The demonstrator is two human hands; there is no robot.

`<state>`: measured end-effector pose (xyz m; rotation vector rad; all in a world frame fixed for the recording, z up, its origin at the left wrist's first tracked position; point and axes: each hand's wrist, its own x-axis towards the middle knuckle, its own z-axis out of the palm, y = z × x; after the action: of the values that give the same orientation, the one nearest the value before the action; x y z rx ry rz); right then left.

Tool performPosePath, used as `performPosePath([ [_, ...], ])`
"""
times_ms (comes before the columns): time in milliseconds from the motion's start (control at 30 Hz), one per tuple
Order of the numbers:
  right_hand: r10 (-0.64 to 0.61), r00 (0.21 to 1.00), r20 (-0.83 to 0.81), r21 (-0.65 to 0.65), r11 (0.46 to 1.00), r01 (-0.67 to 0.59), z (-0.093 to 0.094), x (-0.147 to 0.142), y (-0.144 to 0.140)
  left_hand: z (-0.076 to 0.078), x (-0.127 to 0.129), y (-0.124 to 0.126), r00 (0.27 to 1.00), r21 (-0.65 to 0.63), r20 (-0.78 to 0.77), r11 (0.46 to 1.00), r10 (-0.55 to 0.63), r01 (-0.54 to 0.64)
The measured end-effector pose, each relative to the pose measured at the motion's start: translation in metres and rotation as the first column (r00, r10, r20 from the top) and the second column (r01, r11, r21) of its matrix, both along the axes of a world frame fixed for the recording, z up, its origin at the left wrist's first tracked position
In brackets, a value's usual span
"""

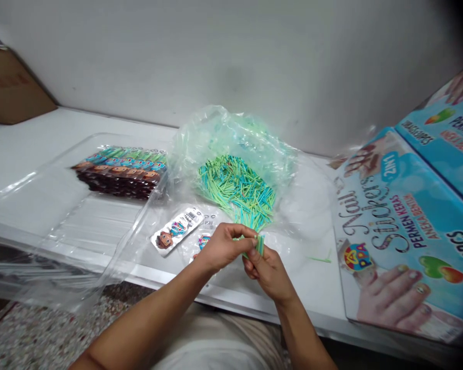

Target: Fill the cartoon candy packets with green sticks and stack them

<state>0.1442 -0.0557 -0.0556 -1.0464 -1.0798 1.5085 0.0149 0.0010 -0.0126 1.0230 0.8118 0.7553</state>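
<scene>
My right hand (pixel 269 271) is closed around a small upright bunch of thin green and blue sticks (pixel 260 243). Against it, my left hand (pixel 228 245) pinches with thumb and forefinger, and a bit of green stick shows between its fingers. Just beyond both hands, a large heap of loose green and blue sticks (pixel 237 187) spills from an open clear plastic bag (pixel 231 133). To the left of my left hand lies a white sachet (pixel 177 231) with a cartoon figure. Another printed sachet (pixel 202 244) is partly hidden by that hand.
Stacked printed sachets (pixel 121 169) lie left on clear plastic sheeting (pixel 81 221) that hangs over the table edge. At right, blue printed boxes (pixel 401 231) stand close to my right arm. A few loose sticks (pixel 320 259) lie beside them. A cardboard box (pixel 15 85) is far left.
</scene>
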Motion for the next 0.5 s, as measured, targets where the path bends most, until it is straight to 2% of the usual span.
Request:
performPosePath([
  [167, 0.015, 0.999, 0.030, -0.014, 1.000, -0.015, 0.0027, -0.0021, -0.0002, 0.0035, 0.0036, -0.0035, 0.999, -0.049, 0.010, 0.998, 0.035, -0.035],
  [300, 0.037, 0.999, 0.030, -0.010, 0.999, -0.037, 0.0067, -0.0040, -0.0006, 0.0027, 0.0067, -0.0042, 0.994, -0.027, 0.042, 0.994, 0.104, -0.103],
  [433, 0.042, 0.996, 0.083, -0.014, 0.999, -0.041, 0.0077, -0.0035, -0.0007, 0.0015, 0.0053, -0.0034, 0.999, -0.007, 0.021, 0.999, 0.048, -0.048],
  [500, 0.025, 0.991, 0.129, -0.008, 1.000, -0.024, 0.0071, -0.0020, -0.0002, 0.0035, 0.0027, -0.0031, 0.998, 0.075, -0.036, 0.996, 0.042, -0.039],
])
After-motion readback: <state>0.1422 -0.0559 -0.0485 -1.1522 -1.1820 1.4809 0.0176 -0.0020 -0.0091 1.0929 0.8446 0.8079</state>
